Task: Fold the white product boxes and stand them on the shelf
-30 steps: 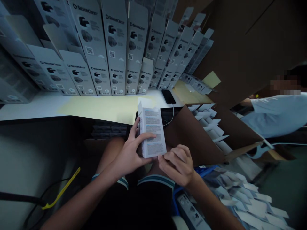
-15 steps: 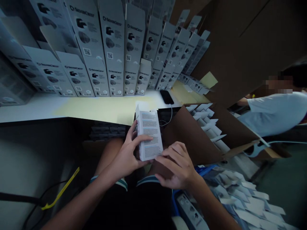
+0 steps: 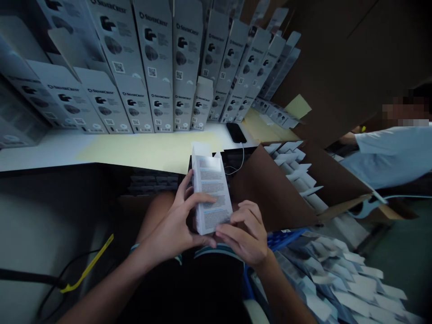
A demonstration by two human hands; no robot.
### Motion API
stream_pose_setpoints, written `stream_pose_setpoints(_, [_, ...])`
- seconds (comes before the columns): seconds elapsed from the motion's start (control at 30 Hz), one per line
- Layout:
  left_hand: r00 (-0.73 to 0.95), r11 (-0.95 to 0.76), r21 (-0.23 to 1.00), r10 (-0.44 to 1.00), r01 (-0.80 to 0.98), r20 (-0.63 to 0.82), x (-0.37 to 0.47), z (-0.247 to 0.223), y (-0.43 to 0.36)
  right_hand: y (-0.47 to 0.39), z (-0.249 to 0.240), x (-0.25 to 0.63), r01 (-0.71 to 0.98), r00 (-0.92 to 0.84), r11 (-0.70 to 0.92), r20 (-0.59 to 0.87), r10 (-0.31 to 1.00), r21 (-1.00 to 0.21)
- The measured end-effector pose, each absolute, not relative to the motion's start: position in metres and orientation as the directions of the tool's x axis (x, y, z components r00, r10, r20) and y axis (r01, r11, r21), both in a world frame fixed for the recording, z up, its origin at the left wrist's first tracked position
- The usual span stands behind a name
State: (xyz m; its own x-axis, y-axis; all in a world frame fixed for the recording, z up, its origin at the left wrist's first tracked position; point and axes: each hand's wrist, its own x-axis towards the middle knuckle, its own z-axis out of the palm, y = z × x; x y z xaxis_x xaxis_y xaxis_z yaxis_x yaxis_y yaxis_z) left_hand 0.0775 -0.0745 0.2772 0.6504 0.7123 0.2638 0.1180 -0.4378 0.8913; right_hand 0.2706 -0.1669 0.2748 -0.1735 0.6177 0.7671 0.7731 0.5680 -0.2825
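I hold a tall white product carton (image 3: 211, 191) with printed text upright over my lap. My left hand (image 3: 175, 225) wraps its left side, thumb across the front face. My right hand (image 3: 245, 231) grips the carton's lower right corner, fingers curled under the bottom end. The top flap of the carton stands open. The white table (image 3: 43, 150) lies just beyond the carton.
Rows of upright grey cartons (image 3: 158, 67) line the back of the table. A black phone (image 3: 236, 132) with a cable lies on a yellow sheet (image 3: 145, 150). A brown cardboard box (image 3: 273, 189) of flat cartons stands right; loose flat cartons (image 3: 337, 283) pile lower right. Another person (image 3: 391, 153) works at far right.
My right hand has shifted from the carton's right side down under its bottom end. The carton sits slightly lower and closer to me.
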Motion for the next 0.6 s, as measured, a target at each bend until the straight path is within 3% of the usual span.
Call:
stream_pose_setpoints(0.13, [0.654, -0.449, 0.893, 0.68, 0.015, 0.331, 0.077, 0.275, -0.079, -0.171, 0.265, 0.27, 0.79, -0.164, 0.556, 0.785, 0.597, -0.258])
stream_pose_setpoints(0.27, [0.669, -0.509, 0.861, 0.639, -0.002, 0.379, 0.077, 0.26, -0.077, -0.173, 0.25, 0.269, 0.811, -0.077, 0.493, 0.777, 0.625, -0.316])
stream_pose_setpoints(0.43, [0.698, -0.419, 0.908, 0.648, -0.007, 0.305, 0.08, 0.238, -0.068, -0.173, 0.231, 0.269, 0.79, -0.013, 0.459, 0.736, 0.677, -0.408])
stream_pose_setpoints(0.53, [0.674, -0.446, 0.895, 0.659, -0.004, 0.332, 0.084, 0.232, -0.069, -0.175, 0.217, 0.264, 0.605, 0.073, 0.464, 0.626, 0.777, -0.647])
stream_pose_setpoints(0.6, [0.667, -0.512, 0.859, 0.65, 0.031, 0.364, 0.085, 0.231, -0.071, -0.175, 0.208, 0.26, 0.319, 0.18, 0.432, 0.502, 0.846, -0.843])
